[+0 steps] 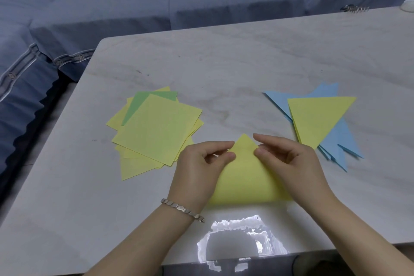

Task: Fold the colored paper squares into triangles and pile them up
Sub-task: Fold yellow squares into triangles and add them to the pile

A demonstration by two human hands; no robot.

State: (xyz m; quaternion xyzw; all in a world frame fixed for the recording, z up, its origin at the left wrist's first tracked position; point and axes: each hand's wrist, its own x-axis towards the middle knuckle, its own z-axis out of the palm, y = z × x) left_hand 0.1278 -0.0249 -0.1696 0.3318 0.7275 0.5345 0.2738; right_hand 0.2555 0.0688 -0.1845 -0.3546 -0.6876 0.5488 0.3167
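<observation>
**Both hands pinch a yellow sheet at its tip**

In the lower centre of the frame a yellow sheet [246, 182] lies doubled over on the white marble table [224, 63], its point aimed toward the top of the frame. The left hand [200, 164] and the right hand [290, 163] each pinch the paper just beside that point, thumb against forefinger, the other fingers curled. A silver bracelet [182, 207] sits on the left wrist. Left of the hands lies a loose stack of yellow squares [156, 132] with one green square [143, 103] among them. To the right, a folded yellow triangle [318, 119] tops a pile of blue triangles [342, 141]. A blue sofa [112, 13] fills the top of the frame.
</observation>
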